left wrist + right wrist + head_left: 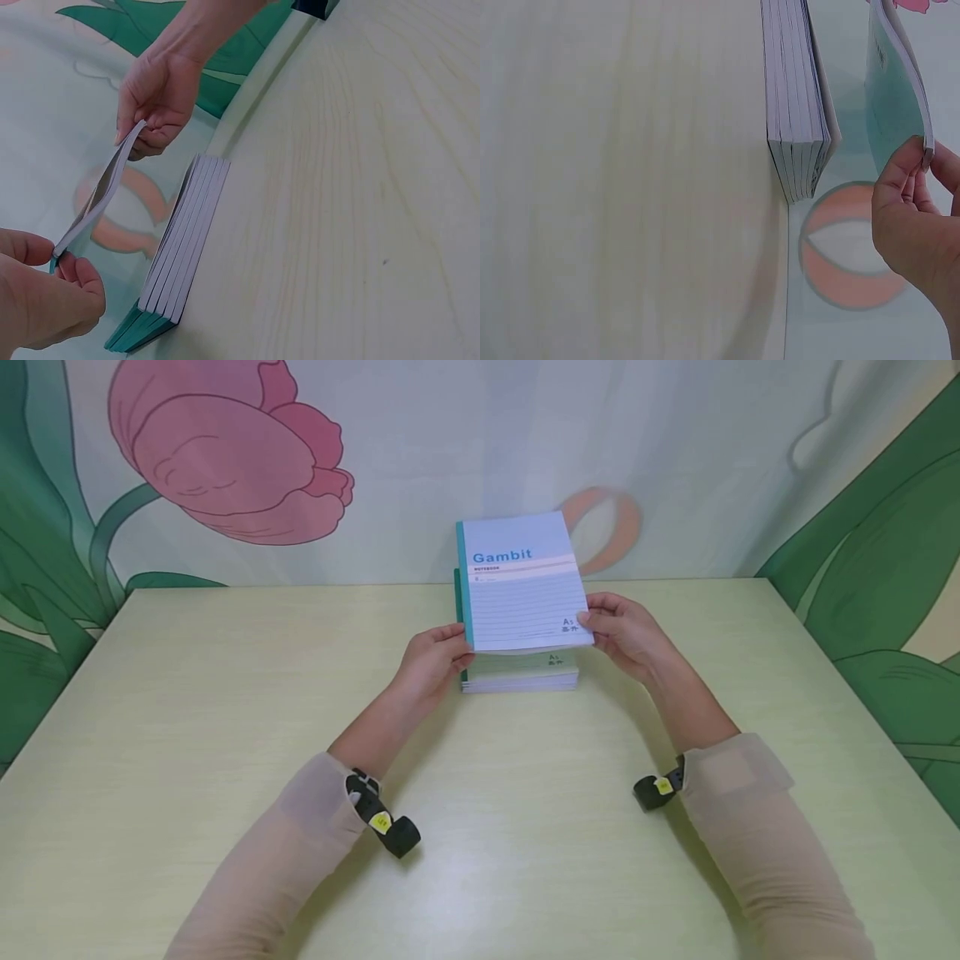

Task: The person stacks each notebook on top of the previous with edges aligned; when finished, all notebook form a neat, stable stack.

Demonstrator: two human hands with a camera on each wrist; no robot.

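A notebook (525, 602) with a teal spine and "Gambit" on its cover is held between both hands, above a stack of notebooks (519, 681). My left hand (432, 664) pinches its spine side near the lower left corner. The right hand (626, 631) pinches the lower right corner, thumb on the cover. In the left wrist view a gap shows between the held notebook (105, 191) and the stack (187, 240), and the held one bows slightly. The right wrist view shows the stack's page edges (791, 90) lined up evenly. The held notebook hides most of the stack's top in the head view.
The pale wood-grain table (225, 718) spreads out on both sides of the stack. Behind its far edge hangs a curtain (675, 435) printed with a pink flower (225, 452) and green leaves. A black wrist camera (386, 822) sits on the left sleeve, another camera (656, 789) on the right.
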